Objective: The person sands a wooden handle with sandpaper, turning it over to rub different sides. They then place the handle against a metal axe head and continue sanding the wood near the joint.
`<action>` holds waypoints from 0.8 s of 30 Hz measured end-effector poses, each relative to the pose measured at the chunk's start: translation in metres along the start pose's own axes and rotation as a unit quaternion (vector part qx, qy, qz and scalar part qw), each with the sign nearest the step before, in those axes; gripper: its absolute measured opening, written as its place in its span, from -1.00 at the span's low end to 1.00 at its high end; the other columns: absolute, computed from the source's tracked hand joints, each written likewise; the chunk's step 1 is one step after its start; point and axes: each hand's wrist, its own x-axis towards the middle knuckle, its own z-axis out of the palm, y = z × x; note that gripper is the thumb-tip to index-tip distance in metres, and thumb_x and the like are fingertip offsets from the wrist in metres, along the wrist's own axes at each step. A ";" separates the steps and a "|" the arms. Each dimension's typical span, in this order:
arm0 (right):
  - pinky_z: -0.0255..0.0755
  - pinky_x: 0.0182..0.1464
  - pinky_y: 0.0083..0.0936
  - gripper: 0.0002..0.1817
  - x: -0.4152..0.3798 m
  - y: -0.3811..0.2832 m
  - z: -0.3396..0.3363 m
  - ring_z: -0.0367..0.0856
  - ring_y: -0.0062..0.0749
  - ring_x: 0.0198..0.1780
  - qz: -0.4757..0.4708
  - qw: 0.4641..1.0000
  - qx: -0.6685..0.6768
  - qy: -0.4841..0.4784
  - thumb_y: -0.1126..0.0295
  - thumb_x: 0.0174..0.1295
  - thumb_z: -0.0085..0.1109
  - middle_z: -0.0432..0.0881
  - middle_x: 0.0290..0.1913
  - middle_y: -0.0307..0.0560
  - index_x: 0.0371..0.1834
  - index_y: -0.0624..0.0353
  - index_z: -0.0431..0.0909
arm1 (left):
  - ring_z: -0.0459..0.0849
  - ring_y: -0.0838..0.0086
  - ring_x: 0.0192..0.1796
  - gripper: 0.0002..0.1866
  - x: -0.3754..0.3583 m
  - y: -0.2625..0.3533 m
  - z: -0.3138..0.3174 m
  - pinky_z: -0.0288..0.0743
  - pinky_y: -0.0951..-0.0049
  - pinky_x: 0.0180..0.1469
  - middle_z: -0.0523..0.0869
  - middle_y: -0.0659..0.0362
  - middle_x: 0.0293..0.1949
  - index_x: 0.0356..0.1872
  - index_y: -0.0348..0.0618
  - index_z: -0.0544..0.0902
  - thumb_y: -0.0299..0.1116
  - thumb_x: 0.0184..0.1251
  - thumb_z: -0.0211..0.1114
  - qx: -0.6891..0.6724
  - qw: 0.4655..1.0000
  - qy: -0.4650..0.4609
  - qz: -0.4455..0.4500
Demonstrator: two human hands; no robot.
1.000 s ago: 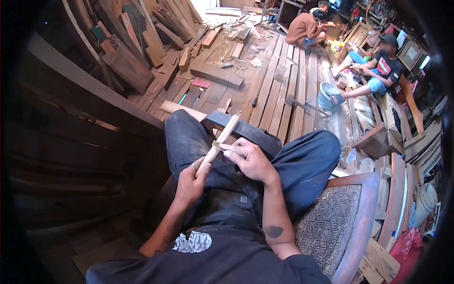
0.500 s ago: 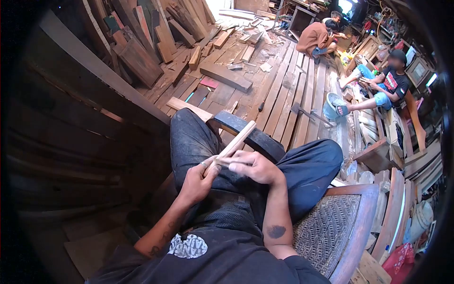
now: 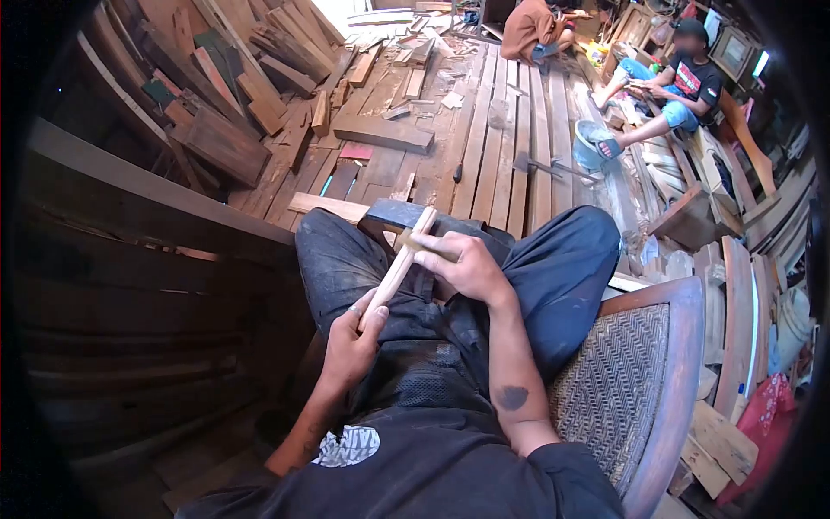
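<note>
My left hand [image 3: 353,346] grips the near end of a pale wooden stick [image 3: 391,281], which slants up and away over my lap. Near the far end, my right hand [image 3: 465,264] pinches a small yellowish-brown piece of sandpaper [image 3: 412,241] against the stick. The fingers partly cover the sandpaper. Beyond the stick's tip, a dark curved wooden piece [image 3: 393,210] lies between my knees.
A woven-seat chair [image 3: 618,389] stands at my right. Planks cover the floor, with a hammer-like tool [image 3: 527,163] and a thick board [image 3: 383,134] on them. Boards [image 3: 220,143] lean at left. A seated person [image 3: 687,82] and a crouching person [image 3: 529,30] are farther off.
My right hand has moved with the sandpaper from beside my left hand toward the stick's far end. My left hand still holds the near end. The view has tilted downward.
</note>
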 end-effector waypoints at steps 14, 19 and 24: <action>0.56 -0.02 -0.34 -0.51 0.000 -0.003 0.017 0.66 -0.29 -0.21 -0.049 0.998 -0.019 -0.035 0.21 0.43 0.53 0.65 -0.24 -0.03 0.41 0.02 0.79 | 0.63 0.53 -0.26 -0.47 -0.006 -0.019 -0.023 0.59 0.38 -0.07 0.74 0.10 -0.30 0.50 -0.38 0.61 -0.22 0.73 0.29 0.087 0.996 -0.005 0.025; 0.57 0.21 -0.39 -0.47 -0.012 -0.018 0.008 0.73 -0.32 0.05 -0.026 0.991 0.056 -0.117 0.23 0.44 0.53 0.75 0.00 -0.01 0.44 0.13 0.75 | 0.71 0.47 -0.23 -0.49 -0.008 -0.026 -0.011 0.62 0.32 -0.02 0.79 -0.04 -0.27 0.48 -0.36 0.63 -0.23 0.71 0.30 0.061 0.995 -0.018 0.074; 0.53 0.39 -0.42 -0.48 -0.011 -0.022 -0.001 0.73 -0.32 0.23 -0.016 0.961 0.137 -0.241 0.26 0.47 0.52 0.78 0.24 -0.03 0.44 0.21 0.74 | 0.85 0.24 -0.22 -0.50 -0.014 -0.019 -0.013 0.65 0.22 -0.01 0.84 -0.17 -0.23 0.48 -0.32 0.63 -0.22 0.71 0.28 0.100 0.990 -0.023 0.092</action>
